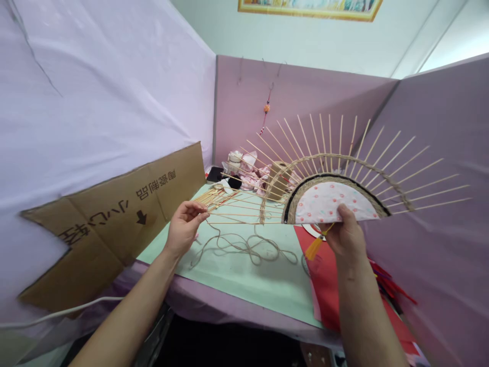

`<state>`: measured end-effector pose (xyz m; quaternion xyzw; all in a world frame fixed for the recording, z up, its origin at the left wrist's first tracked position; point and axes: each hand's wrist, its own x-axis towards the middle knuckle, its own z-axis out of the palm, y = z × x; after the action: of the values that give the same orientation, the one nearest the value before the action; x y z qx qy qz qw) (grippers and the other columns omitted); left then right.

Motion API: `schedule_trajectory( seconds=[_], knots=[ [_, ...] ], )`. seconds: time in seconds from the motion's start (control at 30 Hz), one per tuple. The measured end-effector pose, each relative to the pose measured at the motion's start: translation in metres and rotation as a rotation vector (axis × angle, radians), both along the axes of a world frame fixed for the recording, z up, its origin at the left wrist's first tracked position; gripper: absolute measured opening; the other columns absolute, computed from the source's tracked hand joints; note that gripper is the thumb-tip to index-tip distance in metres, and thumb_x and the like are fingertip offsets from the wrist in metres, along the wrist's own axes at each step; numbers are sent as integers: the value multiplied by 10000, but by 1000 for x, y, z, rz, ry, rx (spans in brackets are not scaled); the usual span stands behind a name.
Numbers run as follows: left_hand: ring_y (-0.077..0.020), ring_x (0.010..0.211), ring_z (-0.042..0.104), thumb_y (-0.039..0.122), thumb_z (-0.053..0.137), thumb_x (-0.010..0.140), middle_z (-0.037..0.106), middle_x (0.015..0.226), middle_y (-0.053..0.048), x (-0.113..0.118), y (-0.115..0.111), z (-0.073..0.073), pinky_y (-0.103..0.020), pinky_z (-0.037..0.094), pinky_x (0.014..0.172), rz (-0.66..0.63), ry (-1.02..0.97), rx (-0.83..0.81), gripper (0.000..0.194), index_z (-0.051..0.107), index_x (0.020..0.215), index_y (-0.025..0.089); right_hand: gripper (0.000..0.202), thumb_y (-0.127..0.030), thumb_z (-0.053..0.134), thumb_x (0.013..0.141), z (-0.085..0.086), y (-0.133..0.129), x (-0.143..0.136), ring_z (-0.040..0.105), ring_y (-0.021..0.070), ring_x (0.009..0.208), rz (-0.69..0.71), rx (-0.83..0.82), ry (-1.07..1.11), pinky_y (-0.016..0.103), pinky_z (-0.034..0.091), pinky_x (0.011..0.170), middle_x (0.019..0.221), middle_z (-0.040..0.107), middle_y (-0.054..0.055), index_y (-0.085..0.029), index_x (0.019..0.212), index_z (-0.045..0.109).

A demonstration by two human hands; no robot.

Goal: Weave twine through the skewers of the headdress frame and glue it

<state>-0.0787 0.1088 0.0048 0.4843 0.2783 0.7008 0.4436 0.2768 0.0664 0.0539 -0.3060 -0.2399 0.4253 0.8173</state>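
Right grip [347, 233] holds the half-round fan [321, 201]; left grip [185, 225] pinches a stick [223, 215] at nine o'clock, best kept unbent.

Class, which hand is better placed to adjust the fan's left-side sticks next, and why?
Probably the left hand: it is right by the outer ends of those sticks. The right hand grips the fan at its patterned base, supporting it.

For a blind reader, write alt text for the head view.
The right hand holds a semicircular fan of thin sticks with a patterned white center; the left hand is at its leftmost stick tips. Loose cord lies on the green tabletop.
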Motion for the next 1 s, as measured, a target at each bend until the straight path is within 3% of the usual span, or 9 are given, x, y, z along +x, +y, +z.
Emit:
schedule_trajectory(
  seconds=[0.17,0.3,0.4,0.53,0.63,0.7,0.83,1.0],
  knots=[
    [-102,767,583,149,811,586,624,796,2,2,-5,-5,-222,472,732,33,-66,-21,269,592,737,183,289,-193,728,682,0,0,0,701,130,711,13,8,15,212,587,564,846,741,-19,-202,957,639],
    [-83,708,577,177,820,567,620,784,13,22,1,-12,-211,465,677,-51,-170,-141,286,607,757,177,250,-196,690,730,0,3,-3,711,133,734,48,22,50,227,600,598,855,751,-14,-204,975,639],
    [-79,642,573,188,829,531,608,716,26,55,10,-11,-203,442,612,-158,-234,-252,320,602,756,171,242,-205,656,772,0,4,-11,717,136,783,92,20,73,247,609,655,890,756,-10,-222,1013,633],
    [-77,562,544,214,826,511,584,636,29,116,15,1,-211,411,561,-309,-279,-315,321,588,720,162,218,-185,625,791,-3,5,-32,717,135,826,159,-21,133,243,608,685,891,759,3,-214,1007,635],
    [-105,609,566,212,837,484,615,674,1,153,14,6,-239,431,601,-405,-250,-347,349,604,739,161,205,-187,634,783,-9,9,-43,715,135,835,197,-36,149,244,608,689,888,758,7,-208,987,636],
    [-121,668,581,215,836,487,639,718,-9,164,14,3,-256,445,655,-419,-210,-363,345,615,748,168,207,-206,654,772,-15,12,-46,713,136,838,196,-26,141,245,608,685,883,757,2,-214,978,635],
    [-120,668,572,219,827,519,644,673,1,147,18,-14,-257,438,699,-366,-39,-394,258,658,707,167,224,-226,681,751,-24,19,-41,706,126,852,139,11,148,227,599,689,892,753,-6,-216,969,631],
    [-154,764,624,70,808,519,705,836,-108,98,13,-33,-257,462,739,-478,81,-499,272,718,772,117,259,-227,701,726,-30,26,-39,692,121,901,54,62,183,258,592,775,925,744,-19,-217,973,626]
  ],
)
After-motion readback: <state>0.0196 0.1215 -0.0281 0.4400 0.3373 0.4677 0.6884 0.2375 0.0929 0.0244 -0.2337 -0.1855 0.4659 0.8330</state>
